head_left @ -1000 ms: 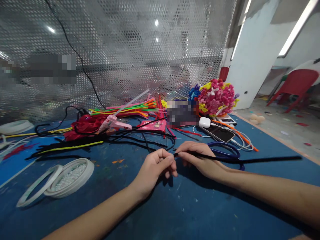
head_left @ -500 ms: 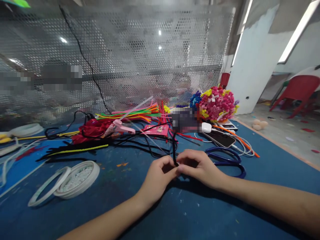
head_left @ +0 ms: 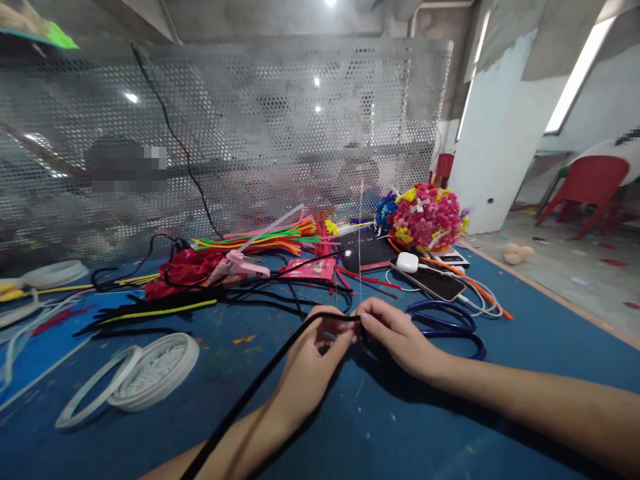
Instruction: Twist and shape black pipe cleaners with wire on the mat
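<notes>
A long black pipe cleaner point(head_left: 260, 373) runs from the bottom edge up over my left hand to my fingertips at the middle of the table. My right hand point(head_left: 400, 340) pinches it between thumb and forefinger, and a short dark end hangs just below. Close against it, my left hand point(head_left: 313, 353) has thumb and fingers together around the same spot; the exact grip is partly hidden. A thin clear thread point(head_left: 361, 260) rises upright from near the fingertips. Blue scissor handles point(head_left: 447, 320) lie just beyond my right wrist.
To the left are a round white container point(head_left: 160, 373) of small beads, its lid ring, and black pipe cleaners point(head_left: 150, 313). Behind lie a pink glue gun point(head_left: 245, 265), coloured pipe cleaners point(head_left: 270, 233), a phone point(head_left: 435, 280), a white earbud case point(head_left: 407, 262) and a pink flower bundle point(head_left: 427, 217).
The black pipe cleaner, which stood upright from my fingers, now swings down across my left hand and forearm toward the bottom left. Both hands stay close together. The view has tilted slightly upward.
</notes>
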